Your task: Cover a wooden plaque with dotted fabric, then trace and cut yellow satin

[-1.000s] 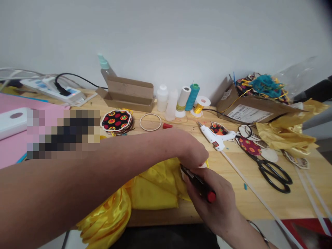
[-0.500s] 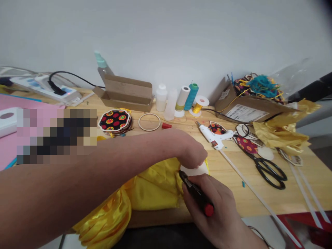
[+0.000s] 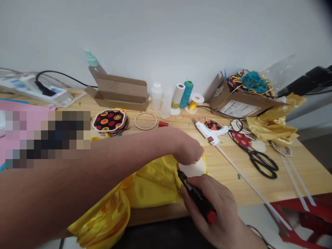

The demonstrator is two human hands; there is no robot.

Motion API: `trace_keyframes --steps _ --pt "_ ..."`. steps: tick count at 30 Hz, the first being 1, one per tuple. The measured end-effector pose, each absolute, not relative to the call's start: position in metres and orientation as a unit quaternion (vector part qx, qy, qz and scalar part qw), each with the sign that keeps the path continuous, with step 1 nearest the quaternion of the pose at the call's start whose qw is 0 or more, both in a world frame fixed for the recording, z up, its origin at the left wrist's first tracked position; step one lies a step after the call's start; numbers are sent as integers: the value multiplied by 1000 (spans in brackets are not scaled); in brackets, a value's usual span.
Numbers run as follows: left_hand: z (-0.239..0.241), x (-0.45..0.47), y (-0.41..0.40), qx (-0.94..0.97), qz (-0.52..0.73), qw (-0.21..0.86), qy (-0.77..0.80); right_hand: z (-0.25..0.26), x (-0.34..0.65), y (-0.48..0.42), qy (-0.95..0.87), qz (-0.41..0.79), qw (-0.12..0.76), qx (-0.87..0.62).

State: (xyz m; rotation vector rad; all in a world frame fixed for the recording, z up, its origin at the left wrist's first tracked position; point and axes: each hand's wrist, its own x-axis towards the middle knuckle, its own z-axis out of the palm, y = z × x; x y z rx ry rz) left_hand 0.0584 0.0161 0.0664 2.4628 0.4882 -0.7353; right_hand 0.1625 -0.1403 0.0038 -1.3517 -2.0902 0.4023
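Observation:
My left hand (image 3: 188, 149) reaches across from the left and presses fingers down on a small cream disc (image 3: 193, 169) lying on yellow fabric (image 3: 153, 185). My right hand (image 3: 215, 204) is closed round a black marker with a red end (image 3: 197, 197). The marker's tip touches the disc's left edge. The fabric spreads over the wooden table (image 3: 233, 180) and hangs off its front edge.
A white glue gun (image 3: 210, 131), black scissors (image 3: 260, 160), patterned cut-outs (image 3: 110, 121), a wooden ring (image 3: 145, 121), thread spools (image 3: 185, 94), bottles (image 3: 156, 96), two cardboard boxes (image 3: 119, 90), gold fabric (image 3: 272, 126) and white strips (image 3: 249, 183) lie around. A power strip (image 3: 49, 92) sits far left.
The view has shifted a little, so table items sit further left. The marker tip has moved along the disc's edge, and more of the disc shows under my left hand.

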Motion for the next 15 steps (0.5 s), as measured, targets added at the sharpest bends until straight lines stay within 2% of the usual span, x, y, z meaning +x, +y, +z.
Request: trace_keyframes --steps 7,15 --pt "64 60 16 910 -269 264 171 -4 158 -139 -804 114 295 -504" --pt "65 55 15 909 -266 265 178 -2 166 -150 -809 123 300 -490"
